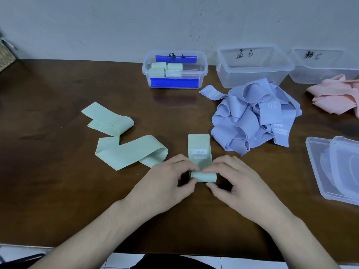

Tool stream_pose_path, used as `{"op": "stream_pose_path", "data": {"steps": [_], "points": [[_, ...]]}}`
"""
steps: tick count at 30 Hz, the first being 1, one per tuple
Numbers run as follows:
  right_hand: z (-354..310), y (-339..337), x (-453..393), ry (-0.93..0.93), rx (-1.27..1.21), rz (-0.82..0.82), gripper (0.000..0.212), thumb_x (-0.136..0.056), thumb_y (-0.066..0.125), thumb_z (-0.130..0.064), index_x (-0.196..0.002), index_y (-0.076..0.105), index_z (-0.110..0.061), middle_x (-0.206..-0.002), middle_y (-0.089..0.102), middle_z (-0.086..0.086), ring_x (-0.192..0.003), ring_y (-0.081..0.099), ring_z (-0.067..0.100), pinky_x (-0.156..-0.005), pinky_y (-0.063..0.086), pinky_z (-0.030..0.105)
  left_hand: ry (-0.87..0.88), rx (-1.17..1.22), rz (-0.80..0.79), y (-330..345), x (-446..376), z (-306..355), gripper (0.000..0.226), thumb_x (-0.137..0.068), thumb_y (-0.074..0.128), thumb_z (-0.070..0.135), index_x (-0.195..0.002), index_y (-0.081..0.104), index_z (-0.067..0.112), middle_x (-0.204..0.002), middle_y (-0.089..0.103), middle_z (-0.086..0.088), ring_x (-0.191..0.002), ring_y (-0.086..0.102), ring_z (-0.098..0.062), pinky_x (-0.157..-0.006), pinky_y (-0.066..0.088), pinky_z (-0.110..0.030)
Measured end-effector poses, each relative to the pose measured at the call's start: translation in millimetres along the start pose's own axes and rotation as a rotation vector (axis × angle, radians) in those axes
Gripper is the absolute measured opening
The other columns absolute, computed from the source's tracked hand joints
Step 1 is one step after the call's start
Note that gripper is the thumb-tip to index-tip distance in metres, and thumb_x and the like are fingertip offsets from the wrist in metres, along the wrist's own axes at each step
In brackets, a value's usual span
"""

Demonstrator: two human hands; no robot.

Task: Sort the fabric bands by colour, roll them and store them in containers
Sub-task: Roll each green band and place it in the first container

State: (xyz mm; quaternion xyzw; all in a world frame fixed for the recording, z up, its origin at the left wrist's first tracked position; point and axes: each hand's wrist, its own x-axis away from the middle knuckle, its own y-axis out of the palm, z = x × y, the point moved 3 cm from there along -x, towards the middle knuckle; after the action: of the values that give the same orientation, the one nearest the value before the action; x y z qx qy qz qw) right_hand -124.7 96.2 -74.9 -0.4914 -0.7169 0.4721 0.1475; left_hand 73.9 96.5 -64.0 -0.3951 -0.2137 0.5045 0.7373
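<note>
A green fabric band (200, 152) is being rolled on a dark wooden table (58, 171), close to the near edge. The band is lying flat with its long axis running from 6 o'clock to 12 o'clock, straight away from the person. Its near end is being held as a small roll (203, 176), whose axis runs crosswise, 9 to 3 o'clock. The roll is being pinched at its left end by the curled fingers and thumb of the left hand (165, 179), and at its right end by those of the right hand (239, 181). Both hands are equally near it. The unrolled length is lying at 12 o'clock from the hands, so the rolling is judged to be heading forward, away from the body.

Two loose green bands (132, 152) are waiting at 9 to 10 o'clock. A container (174, 68) of finished green rolls is standing at 12 o'clock, near the wall. A blue pile (252, 117) is lying at 1 o'clock, and a pink pile (338, 96) at 2 o'clock, each before an empty labelled container (254, 66)
</note>
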Motion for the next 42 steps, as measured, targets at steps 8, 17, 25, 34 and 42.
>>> {"op": "stream_pose_path", "data": {"steps": [8, 17, 25, 34, 42], "points": [[4.7, -2.6, -9.4, 0.031, 0.001, -0.019, 0.035, -0.090, 0.055, -0.047, -0.116, 0.070, -0.029, -0.109, 0.053, -0.024, -0.098, 0.053, 0.003, -0.086, 0.042, 0.016, 0.120, -0.121, 0.027, -2.7, -2.3, 6.4, 0.024, -0.089, 0.063, 0.038, -0.110, 0.068, 0.028, -0.110, 0.055, 0.014, -0.062, 0.040, 0.012, -0.061, 0.032, 0.002], [4.5, -7.4, -11.2, 0.038, 0.037, -0.075, 0.038, -0.089, 0.067, -0.039, -0.126, 0.062, -0.031, -0.118, 0.050, -0.021, -0.103, 0.047, 0.000, -0.088, 0.037, 0.009, 0.126, -0.202, -0.021, -3.3, -11.7, 2.2, 0.031, -0.087, 0.072, 0.025, -0.118, 0.067, 0.027, -0.117, 0.060, 0.012, -0.078, 0.045, 0.021, -0.067, 0.032, 0.004], [0.7, -6.1, -2.8, 0.011, 0.017, -0.059, 0.029, -0.087, 0.071, -0.029, -0.116, 0.066, -0.029, -0.109, 0.054, -0.021, -0.098, 0.054, 0.005, -0.085, 0.046, 0.021, 0.141, -0.142, 0.031, -1.1, -0.2, 11.5, 0.028, -0.084, 0.075, 0.021, -0.112, 0.071, 0.022, -0.111, 0.062, 0.012, -0.077, 0.047, 0.018, -0.066, 0.031, 0.004], [-13.2, -7.9, 27.9, -0.004, -0.004, -0.131, 0.033, -0.084, 0.053, -0.048, -0.110, 0.066, -0.034, -0.102, 0.054, -0.023, -0.092, 0.047, 0.002, -0.081, 0.039, 0.014, 0.120, -0.098, -0.015, 7.7, 35.3, 26.7, 0.028, -0.083, 0.071, 0.029, -0.111, 0.066, 0.028, -0.107, 0.061, 0.017, -0.070, 0.046, 0.012, -0.063, 0.031, 0.002], [-12.4, -9.8, 24.9, -0.001, 0.027, -0.098, 0.039, -0.086, 0.055, -0.048, -0.120, 0.067, -0.033, -0.105, 0.048, -0.025, -0.094, 0.045, 0.004, -0.079, 0.036, 0.012, 0.044, -0.073, 0.041, 8.4, 31.9, 24.2, 0.036, -0.086, 0.054, 0.048, -0.112, 0.069, 0.029, -0.113, 0.049, 0.021, -0.068, 0.053, -0.011, -0.061, 0.047, -0.020]]}}
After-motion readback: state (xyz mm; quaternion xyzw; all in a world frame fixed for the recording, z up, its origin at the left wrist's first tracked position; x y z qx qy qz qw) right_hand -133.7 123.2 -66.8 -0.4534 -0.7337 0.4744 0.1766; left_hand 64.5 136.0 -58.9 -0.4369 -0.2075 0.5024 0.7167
